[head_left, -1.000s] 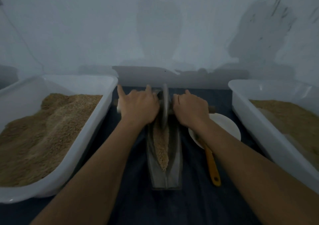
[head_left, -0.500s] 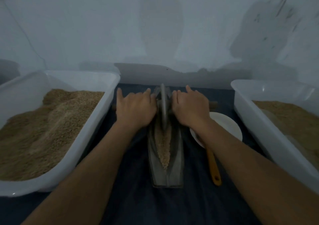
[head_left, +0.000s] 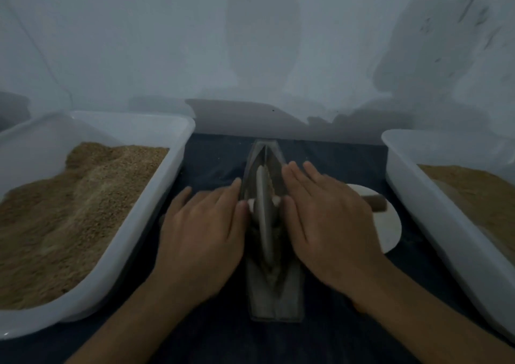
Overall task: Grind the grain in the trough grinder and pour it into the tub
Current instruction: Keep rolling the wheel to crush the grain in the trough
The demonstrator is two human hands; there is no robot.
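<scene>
A dark blue cloth-covered table (head_left: 217,162) was seen against a pale wall. On its left side stood a large white plastic tub heaped with coarse tan grain (head_left: 133,224), and on its right a second white plastic tub holding a flatter layer of finer tan meal (head_left: 434,224); which tub was meant for the pour could not be told. Between them, lengthwise, lay the narrow grey metal boat-shaped trough grinder (head_left: 274,294), with brownish grain (head_left: 271,189) visible along its groove. Just beside it on the right, a round white plate (head_left: 390,232) was partly hidden under the right wrist.

The thin grey grinding wheel (head_left: 263,218) had been drawn back from the far end of the trough to its middle since half a second earlier, so a return stroke was judged to be under way and grinding unfinished. The wheel's wooden axle (head_left: 376,204) was pressed under both palms: the left hand (head_left: 200,241) and right hand (head_left: 331,224) were laid flat, fingers straight, gripping nothing. The yellow-handled tool seen earlier beside the plate was now hidden by the right arm.
</scene>
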